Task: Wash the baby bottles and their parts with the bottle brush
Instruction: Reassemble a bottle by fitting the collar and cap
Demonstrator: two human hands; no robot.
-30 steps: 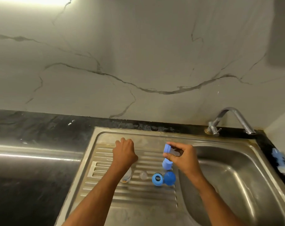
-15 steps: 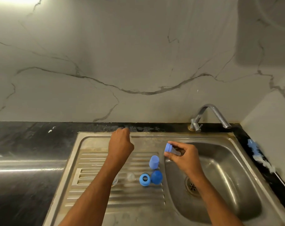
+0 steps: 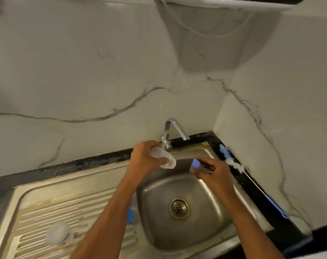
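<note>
Centre of the frame, above the basin of the stainless-steel sink (image 3: 151,238): two bare hands, each holding a part. The left hand (image 3: 145,157) has its fingers curled around a clear, translucent plastic baby bottle (image 3: 163,157); the grip is closed on the bottle's body, which lies tilted, its open mouth pointing toward lower right. The bottle's upper end sits just in front of the base of the chrome tap (image 3: 171,134), whose spout bends toward the right.

The right hand (image 3: 212,173) pinches a small blue plastic cap-like part (image 3: 196,163) between thumb and fingertips; the grip is closed on this part, which projects to the left of the fingers, near the bottle's mouth but apart from it. A darker piece behind the blue part is too blurred to identify.

Lower centre: the round metal drain (image 3: 178,209) on the basin floor.

Lower left: a second clear bottle with a pale printed label (image 3: 58,234), lying on the ribbed draining board. A further blue part (image 3: 130,214) shows at the board's right edge, mostly hidden behind the left forearm.

Right side: a long bottle brush with blue-and-white bristles and a blue handle (image 3: 231,161) lies along the black stone bench (image 3: 282,224) beside the sink, against the veined white marble wall (image 3: 84,81).
</note>
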